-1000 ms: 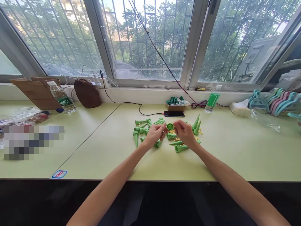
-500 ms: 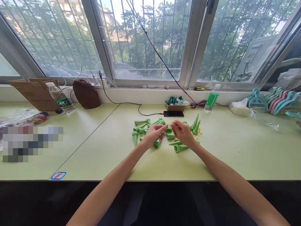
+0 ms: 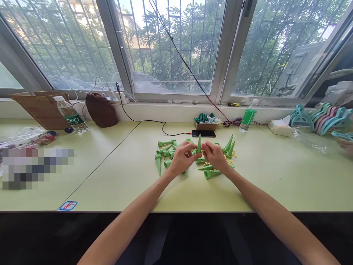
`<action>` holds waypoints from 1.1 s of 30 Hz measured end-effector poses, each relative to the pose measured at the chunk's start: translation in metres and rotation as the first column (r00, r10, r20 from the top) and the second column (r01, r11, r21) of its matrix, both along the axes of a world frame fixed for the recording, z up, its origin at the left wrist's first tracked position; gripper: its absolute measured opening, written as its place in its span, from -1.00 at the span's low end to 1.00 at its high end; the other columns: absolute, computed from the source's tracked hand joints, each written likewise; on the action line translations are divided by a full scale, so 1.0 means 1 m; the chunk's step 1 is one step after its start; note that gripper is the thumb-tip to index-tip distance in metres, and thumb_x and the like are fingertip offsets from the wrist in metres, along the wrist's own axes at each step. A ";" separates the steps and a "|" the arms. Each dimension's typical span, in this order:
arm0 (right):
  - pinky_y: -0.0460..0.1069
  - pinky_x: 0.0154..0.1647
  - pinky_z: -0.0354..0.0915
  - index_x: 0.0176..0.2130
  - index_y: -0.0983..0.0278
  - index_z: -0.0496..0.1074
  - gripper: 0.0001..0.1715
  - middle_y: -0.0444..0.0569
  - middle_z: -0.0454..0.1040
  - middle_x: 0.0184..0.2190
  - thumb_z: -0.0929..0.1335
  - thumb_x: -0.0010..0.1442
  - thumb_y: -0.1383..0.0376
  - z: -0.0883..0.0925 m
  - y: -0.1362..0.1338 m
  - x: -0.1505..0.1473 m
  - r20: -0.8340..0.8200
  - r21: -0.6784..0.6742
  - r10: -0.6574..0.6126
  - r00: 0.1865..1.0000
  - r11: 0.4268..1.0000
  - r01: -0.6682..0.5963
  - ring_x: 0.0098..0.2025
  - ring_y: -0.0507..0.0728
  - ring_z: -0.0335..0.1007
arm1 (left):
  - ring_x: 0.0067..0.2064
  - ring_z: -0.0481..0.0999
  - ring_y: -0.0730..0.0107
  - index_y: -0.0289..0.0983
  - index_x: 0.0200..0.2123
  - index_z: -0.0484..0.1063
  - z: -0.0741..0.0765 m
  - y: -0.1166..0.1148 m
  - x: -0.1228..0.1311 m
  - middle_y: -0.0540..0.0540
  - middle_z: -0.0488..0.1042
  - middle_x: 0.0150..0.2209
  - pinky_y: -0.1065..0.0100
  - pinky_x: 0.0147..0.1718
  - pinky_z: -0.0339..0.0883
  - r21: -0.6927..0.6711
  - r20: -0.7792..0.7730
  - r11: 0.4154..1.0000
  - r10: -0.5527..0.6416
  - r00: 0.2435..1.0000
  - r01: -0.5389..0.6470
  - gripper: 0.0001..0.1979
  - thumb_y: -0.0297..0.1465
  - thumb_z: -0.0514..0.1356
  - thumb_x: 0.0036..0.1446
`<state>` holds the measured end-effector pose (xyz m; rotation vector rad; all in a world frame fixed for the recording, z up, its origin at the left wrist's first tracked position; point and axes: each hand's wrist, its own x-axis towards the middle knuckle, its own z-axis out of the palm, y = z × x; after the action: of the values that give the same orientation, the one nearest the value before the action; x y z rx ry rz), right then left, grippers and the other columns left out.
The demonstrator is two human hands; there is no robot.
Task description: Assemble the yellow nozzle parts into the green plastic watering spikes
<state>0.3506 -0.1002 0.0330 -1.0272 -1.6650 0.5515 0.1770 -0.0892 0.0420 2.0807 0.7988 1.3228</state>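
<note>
My left hand (image 3: 182, 158) grips a green plastic spike (image 3: 199, 144) between thumb and fingers, its pointed tip straight up. Close beside it on the right, my right hand (image 3: 214, 156) is closed in a pinch. Whatever those fingertips hold is too small or hidden to make out. Around and beneath both hands lie several more green spikes (image 3: 211, 173), hollow at their wide ends. Small yellow pieces (image 3: 234, 154) are scattered among them, mostly on the right. Part of the pile is hidden behind my hands.
Behind the pile, a phone (image 3: 203, 133) lies on a cable before a small cardboard box (image 3: 207, 126). A green-labelled bottle (image 3: 248, 115), a tissue pack (image 3: 280, 127) and hangers (image 3: 322, 118) stand back right. Another bottle (image 3: 72, 116) and a brown bag (image 3: 100, 110) stand back left.
In my left hand the green spike now points upright, where before its tip did not show above the fingers. The left hand has turned; the right hand has barely moved.
</note>
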 end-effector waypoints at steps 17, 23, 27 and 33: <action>-0.09 -0.61 0.05 -0.41 0.24 0.30 -0.54 -0.20 0.19 -0.66 0.21 0.32 -0.04 0.003 -0.003 -0.002 -0.044 0.011 -0.103 0.994 0.995 0.103 -0.63 -0.01 0.08 | -0.55 0.23 0.62 -0.28 -0.33 0.36 0.002 -0.001 0.003 -0.02 0.38 -0.36 0.50 -0.59 0.16 -0.016 0.018 0.996 0.089 0.996 -0.089 -0.73 -0.17 0.13 0.22; -0.10 -0.57 0.09 -0.38 0.23 0.33 -0.58 -0.21 0.17 -0.65 0.23 0.32 -0.01 0.005 -0.006 -0.003 -0.074 0.047 -0.056 0.996 0.997 0.059 -0.61 -0.01 0.08 | -0.64 0.24 0.54 -0.32 -0.59 0.43 0.005 -0.002 0.004 -0.02 0.34 -0.66 0.44 -0.63 0.12 -0.258 0.005 0.965 0.047 0.999 -0.045 -0.37 0.05 -0.02 0.24; -0.09 -0.55 0.09 -0.38 0.24 0.35 -0.61 -0.20 0.20 -0.64 0.24 0.32 0.03 0.005 -0.008 -0.003 0.008 0.065 -0.015 1.000 0.998 0.014 -0.60 -0.01 0.08 | -0.68 0.26 0.55 -0.33 -0.63 0.46 0.007 -0.003 0.005 -0.06 0.42 -0.64 0.43 -0.66 0.13 -0.372 0.019 0.928 -0.018 1.000 0.024 -0.32 0.10 -0.02 0.21; -0.09 -0.54 0.12 -0.35 0.24 0.35 -0.64 -0.19 0.25 -0.60 0.25 0.31 0.04 0.002 -0.006 -0.002 0.035 0.077 -0.041 0.999 0.996 0.038 -0.59 -0.01 0.13 | -0.69 0.27 0.55 -0.32 -0.65 0.47 0.006 -0.002 0.004 -0.04 0.42 -0.66 0.43 -0.64 0.16 -0.369 -0.034 0.929 -0.032 0.999 0.017 -0.36 0.08 0.04 0.19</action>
<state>0.3489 -0.1059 0.0350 -1.0172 -1.6820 0.4420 0.1806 -0.0916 0.0478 1.8142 0.9543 1.0264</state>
